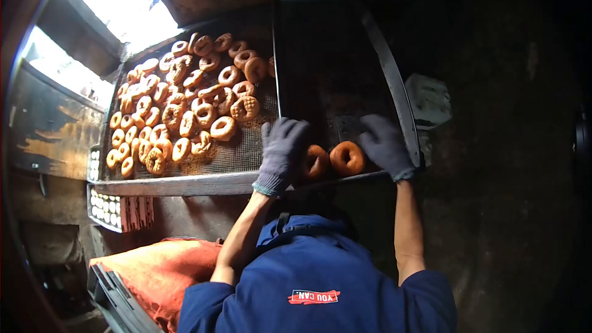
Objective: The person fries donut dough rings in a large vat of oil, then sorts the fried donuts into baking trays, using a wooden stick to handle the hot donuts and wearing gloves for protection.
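Both hands wear dark knitted gloves. My left hand (282, 153) is over the left rim of a dark tray (383, 65), fingers stretched out and nothing seen in them. Beside it, inside the tray's near end, lies a brown ring doughnut (316, 162). A second, glossy doughnut (347, 159) sits just to the right. My right hand (388, 148) is by that doughnut at the tray's near right corner, its fingers extended and slightly blurred by motion.
To the left, a wire-mesh rack (246, 154) with a raised front rail (185, 186) holds many piled doughnuts (205, 114). A white crate (105, 209) stands below it. Orange cloth (163, 271) lies at lower left, and a pale container (428, 102) is behind the tray's right side.
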`<move>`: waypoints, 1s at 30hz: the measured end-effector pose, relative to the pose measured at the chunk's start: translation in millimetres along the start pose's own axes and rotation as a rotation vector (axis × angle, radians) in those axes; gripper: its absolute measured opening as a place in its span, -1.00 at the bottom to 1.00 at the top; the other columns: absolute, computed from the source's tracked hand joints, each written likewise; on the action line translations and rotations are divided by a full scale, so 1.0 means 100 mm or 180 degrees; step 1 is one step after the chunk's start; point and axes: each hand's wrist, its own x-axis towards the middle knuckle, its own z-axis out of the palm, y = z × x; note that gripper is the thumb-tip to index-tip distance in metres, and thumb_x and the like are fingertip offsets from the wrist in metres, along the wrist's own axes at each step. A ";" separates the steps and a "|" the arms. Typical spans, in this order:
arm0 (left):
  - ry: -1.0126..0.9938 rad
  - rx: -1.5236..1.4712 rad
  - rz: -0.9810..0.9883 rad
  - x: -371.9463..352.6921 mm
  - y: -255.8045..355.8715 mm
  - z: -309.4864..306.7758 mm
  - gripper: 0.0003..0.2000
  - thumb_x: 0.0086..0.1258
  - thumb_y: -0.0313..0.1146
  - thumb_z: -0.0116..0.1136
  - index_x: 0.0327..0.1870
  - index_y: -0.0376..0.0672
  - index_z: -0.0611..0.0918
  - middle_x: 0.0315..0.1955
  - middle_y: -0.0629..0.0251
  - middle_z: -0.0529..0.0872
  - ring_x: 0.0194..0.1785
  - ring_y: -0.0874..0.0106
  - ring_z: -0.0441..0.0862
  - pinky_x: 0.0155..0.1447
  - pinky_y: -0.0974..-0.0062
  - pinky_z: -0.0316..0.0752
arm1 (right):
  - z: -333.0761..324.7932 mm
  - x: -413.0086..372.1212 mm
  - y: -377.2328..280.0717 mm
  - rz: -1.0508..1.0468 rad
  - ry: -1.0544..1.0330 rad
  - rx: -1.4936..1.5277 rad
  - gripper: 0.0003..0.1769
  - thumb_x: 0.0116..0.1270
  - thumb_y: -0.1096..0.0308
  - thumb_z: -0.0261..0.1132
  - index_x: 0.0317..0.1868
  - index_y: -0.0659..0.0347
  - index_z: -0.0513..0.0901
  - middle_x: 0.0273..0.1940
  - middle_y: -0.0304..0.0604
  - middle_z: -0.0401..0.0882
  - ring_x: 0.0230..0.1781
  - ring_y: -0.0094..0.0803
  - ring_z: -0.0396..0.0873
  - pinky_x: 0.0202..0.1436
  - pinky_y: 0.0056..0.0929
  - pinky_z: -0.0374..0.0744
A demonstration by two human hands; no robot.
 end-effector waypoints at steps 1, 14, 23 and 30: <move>0.0262 -0.0350 -0.0858 0.02 0.02 -0.10 -0.46 0.22 -0.29 0.29 0.28 -0.14 0.51 0.18 0.06 0.55 0.34 0.06 0.42 0.47 0.21 0.23 | -0.11 0.00 0.19 -0.0092 0.0469 -0.0319 -0.55 0.24 0.39 0.28 0.15 0.29 0.57 0.11 0.13 0.58 0.20 0.03 0.50 0.29 -0.13 0.46; 0.0664 -0.1416 -0.1315 -0.07 -1.32 0.18 -0.45 0.46 -0.16 0.12 0.38 -0.25 0.39 0.19 -0.10 0.57 0.24 0.01 0.53 0.34 0.22 0.39 | -0.24 -0.01 0.97 0.1115 0.0190 -0.1626 -0.43 0.29 0.34 0.23 0.29 0.38 0.44 0.14 0.32 0.52 0.19 0.22 0.46 0.24 -0.01 0.44; 0.0578 0.0845 -0.1062 0.41 -2.33 0.77 -0.44 0.25 -0.29 0.17 0.33 -0.10 0.42 -0.05 0.11 0.49 -0.02 0.13 0.48 0.11 0.13 0.39 | 1.59 2.33 -1.52 -0.1156 -0.0763 -0.0247 -0.45 0.24 0.40 0.19 0.28 0.29 0.44 0.11 0.16 0.55 0.20 0.06 0.50 0.30 -0.07 0.47; 0.1593 -0.2144 -0.2391 -0.01 -2.35 0.35 -0.38 0.34 -0.27 0.10 0.42 -0.29 0.32 0.18 -0.16 0.58 0.26 0.00 0.54 0.33 0.22 0.44 | 3.01 3.28 -0.88 -0.0280 -0.1733 -0.2296 -0.27 0.12 0.35 0.32 0.34 0.17 0.31 0.19 0.20 0.44 0.20 0.16 0.50 0.23 0.07 0.54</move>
